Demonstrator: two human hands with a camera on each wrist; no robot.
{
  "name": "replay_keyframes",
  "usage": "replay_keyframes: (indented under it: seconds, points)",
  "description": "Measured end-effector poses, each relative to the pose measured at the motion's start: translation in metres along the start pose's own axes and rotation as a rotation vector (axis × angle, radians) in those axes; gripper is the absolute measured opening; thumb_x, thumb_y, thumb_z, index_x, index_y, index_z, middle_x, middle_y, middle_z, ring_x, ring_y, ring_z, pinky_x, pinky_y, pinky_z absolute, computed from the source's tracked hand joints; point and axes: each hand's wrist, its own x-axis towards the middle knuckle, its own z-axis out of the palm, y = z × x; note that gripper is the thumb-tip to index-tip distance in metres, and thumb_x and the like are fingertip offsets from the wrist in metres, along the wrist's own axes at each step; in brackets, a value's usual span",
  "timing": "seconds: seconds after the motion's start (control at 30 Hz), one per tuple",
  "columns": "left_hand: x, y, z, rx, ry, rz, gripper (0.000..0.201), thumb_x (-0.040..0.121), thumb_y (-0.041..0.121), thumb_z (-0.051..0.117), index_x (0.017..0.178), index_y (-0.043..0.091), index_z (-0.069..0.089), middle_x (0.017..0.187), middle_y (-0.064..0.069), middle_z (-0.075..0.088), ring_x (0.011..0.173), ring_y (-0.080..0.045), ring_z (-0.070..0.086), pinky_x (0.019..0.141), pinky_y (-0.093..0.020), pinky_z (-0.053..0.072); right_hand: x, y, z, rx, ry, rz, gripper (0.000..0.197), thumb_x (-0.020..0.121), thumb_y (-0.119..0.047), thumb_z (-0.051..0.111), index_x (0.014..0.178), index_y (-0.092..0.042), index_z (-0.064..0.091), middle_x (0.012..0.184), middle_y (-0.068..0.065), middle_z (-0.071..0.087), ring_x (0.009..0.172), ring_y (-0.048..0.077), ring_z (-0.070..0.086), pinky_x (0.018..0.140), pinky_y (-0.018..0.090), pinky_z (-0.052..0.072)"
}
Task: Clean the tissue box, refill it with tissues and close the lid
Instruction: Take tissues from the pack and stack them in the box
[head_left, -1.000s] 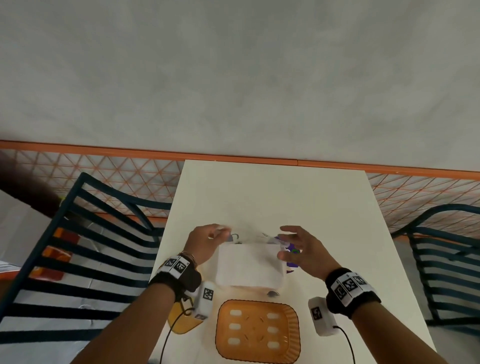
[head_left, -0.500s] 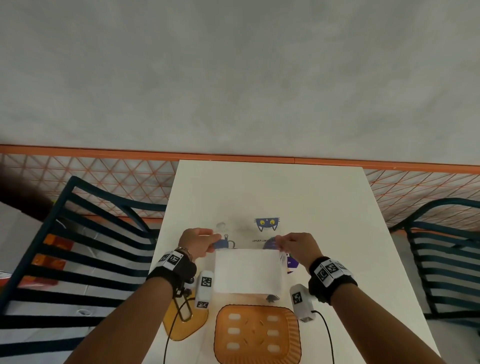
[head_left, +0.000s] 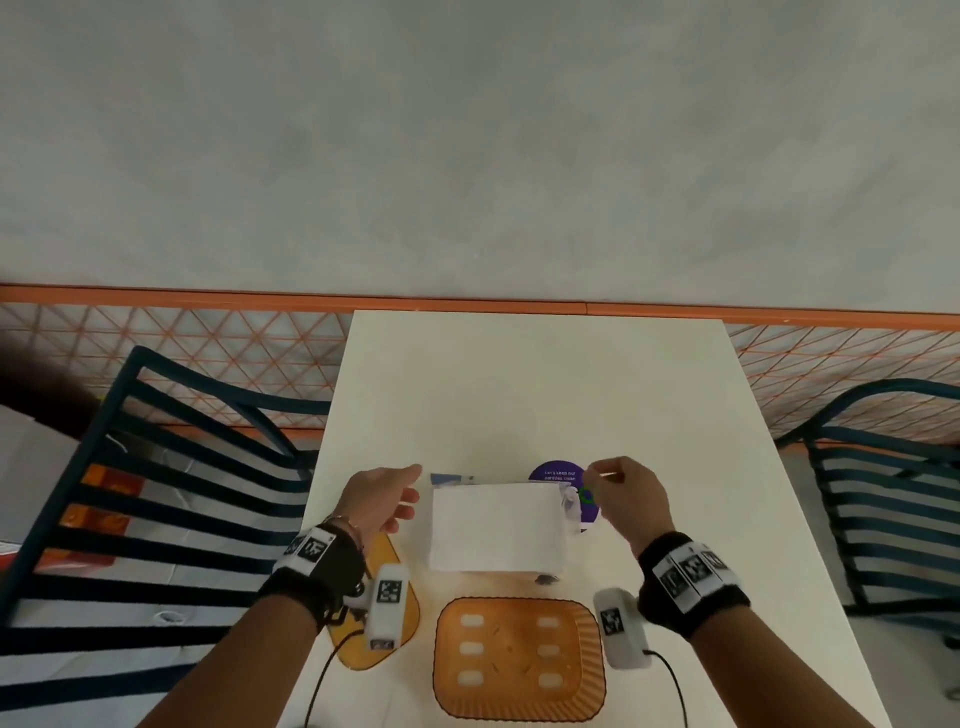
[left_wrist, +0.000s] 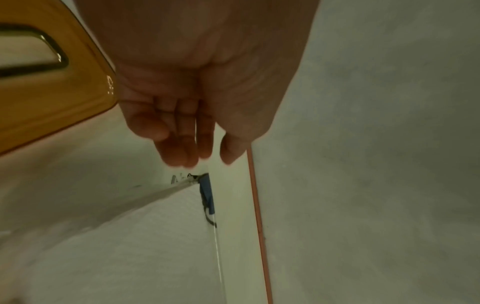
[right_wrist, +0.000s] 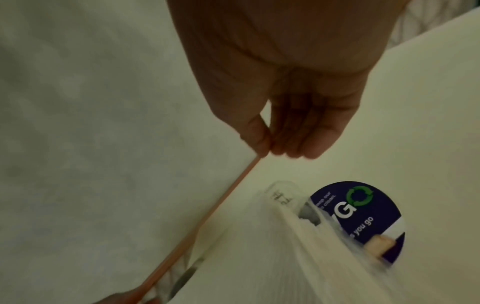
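A white tissue pack (head_left: 497, 526) in clear wrap lies flat on the table (head_left: 535, 395), just beyond the orange tissue box base (head_left: 519, 659). The orange lid (head_left: 402, 623) lies left of the base, partly under my left wrist. My left hand (head_left: 402, 493) hovers open beside the pack's left edge, apart from it; the left wrist view shows the left hand (left_wrist: 205, 161) empty above the pack (left_wrist: 130, 246). My right hand (head_left: 597, 483) is off the pack's right end, thumb against the fingertips (right_wrist: 283, 152). I cannot tell whether any film is pinched there.
A round purple sticker (head_left: 558, 475) lies on the table under the pack's far right corner, also showing as the sticker (right_wrist: 363, 207). Dark slatted chairs stand left (head_left: 171, 519) and right (head_left: 883, 499). The table's far half is bare up to the grey wall.
Both hands have moved outward off the pack's far corners. The left hand has let go and opened. The pack now lies flat with the purple sticker showing beyond it.
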Motion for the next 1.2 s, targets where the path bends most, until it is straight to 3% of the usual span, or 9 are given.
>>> replay_keyframes:
  seconds: [0.1, 0.17, 0.23, 0.4, 0.47, 0.6, 0.8, 1.07, 1.2]
  points:
    - [-0.03, -0.01, -0.001, 0.108, -0.141, 0.082, 0.02, 0.088, 0.033, 0.073, 0.099, 0.017, 0.076, 0.092, -0.004, 0.079, 0.079, -0.019, 0.074, 0.062, -0.03, 0.054, -0.036, -0.001, 0.0, -0.041, -0.236, -0.14, 0.008, 0.087, -0.023, 0.071, 0.094, -0.022, 0.074, 0.081, -0.003, 0.076, 0.071, 0.016, 0.07, 0.07, 0.031, 0.061]
    - [-0.038, -0.02, 0.004, 0.153, -0.119, 0.119, 0.019, 0.087, 0.026, 0.075, 0.104, 0.018, 0.076, 0.09, -0.002, 0.079, 0.082, -0.019, 0.076, 0.062, -0.028, 0.058, -0.046, 0.001, 0.007, -0.177, -0.229, -0.224, 0.016, 0.088, -0.024, 0.071, 0.104, -0.023, 0.07, 0.091, -0.01, 0.072, 0.076, 0.006, 0.067, 0.068, 0.014, 0.054]
    - [-0.042, -0.028, 0.011, 0.205, -0.063, 0.159, 0.027, 0.085, 0.024, 0.076, 0.111, 0.018, 0.073, 0.088, 0.0, 0.079, 0.081, -0.018, 0.076, 0.062, -0.028, 0.06, -0.049, 0.004, 0.017, -0.256, -0.163, -0.228, 0.022, 0.089, -0.025, 0.07, 0.11, -0.022, 0.065, 0.099, -0.009, 0.068, 0.079, 0.004, 0.062, 0.061, 0.008, 0.044]
    - [-0.043, -0.041, 0.027, 0.346, 0.031, 0.251, 0.041, 0.083, 0.031, 0.078, 0.121, 0.02, 0.071, 0.095, 0.004, 0.076, 0.084, -0.014, 0.072, 0.07, -0.032, 0.064, -0.047, 0.009, 0.034, -0.325, -0.122, -0.12, 0.033, 0.089, -0.027, 0.07, 0.119, -0.012, 0.066, 0.112, 0.002, 0.07, 0.089, 0.014, 0.057, 0.079, 0.02, 0.039]
    - [-0.042, -0.044, 0.031, 0.375, 0.066, 0.255, 0.043, 0.081, 0.033, 0.079, 0.121, 0.019, 0.071, 0.095, 0.006, 0.075, 0.086, -0.014, 0.071, 0.077, -0.035, 0.063, -0.046, 0.007, 0.036, -0.359, -0.123, -0.111, 0.03, 0.089, -0.028, 0.07, 0.113, -0.01, 0.069, 0.109, 0.004, 0.072, 0.087, 0.016, 0.056, 0.078, 0.021, 0.039]
    - [-0.041, -0.045, 0.037, 0.424, 0.111, 0.253, 0.044, 0.08, 0.032, 0.08, 0.121, 0.018, 0.071, 0.095, 0.006, 0.071, 0.088, -0.012, 0.065, 0.076, -0.023, 0.051, -0.042, 0.005, 0.038, -0.316, -0.14, -0.023, 0.026, 0.083, -0.03, 0.075, 0.097, -0.008, 0.073, 0.09, 0.002, 0.07, 0.088, 0.023, 0.063, 0.075, 0.029, 0.047]
    - [-0.038, -0.046, 0.04, 0.4, 0.126, 0.215, 0.048, 0.08, 0.031, 0.081, 0.123, 0.014, 0.067, 0.107, -0.002, 0.074, 0.092, -0.017, 0.066, 0.085, -0.03, 0.056, -0.043, 0.002, 0.039, -0.193, -0.105, 0.036, 0.035, 0.075, -0.027, 0.084, 0.104, -0.014, 0.069, 0.101, 0.0, 0.071, 0.09, 0.018, 0.063, 0.076, 0.024, 0.042]
    - [-0.038, -0.049, 0.037, 0.349, 0.105, 0.213, 0.048, 0.078, 0.03, 0.083, 0.121, 0.018, 0.066, 0.102, 0.0, 0.074, 0.093, -0.019, 0.069, 0.084, -0.033, 0.059, -0.062, 0.002, 0.033, -0.023, -0.011, 0.001, 0.04, 0.072, -0.014, 0.088, 0.101, -0.02, 0.061, 0.082, -0.006, 0.07, 0.075, 0.003, 0.061, 0.062, 0.015, 0.041]
    - [-0.039, -0.05, 0.037, 0.334, 0.107, 0.223, 0.049, 0.078, 0.03, 0.083, 0.122, 0.02, 0.064, 0.1, 0.001, 0.073, 0.092, -0.018, 0.069, 0.079, -0.031, 0.058, -0.064, 0.004, 0.035, -0.054, 0.011, -0.048, 0.034, 0.07, -0.016, 0.089, 0.097, -0.02, 0.068, 0.078, -0.006, 0.072, 0.074, 0.005, 0.064, 0.065, 0.017, 0.044]
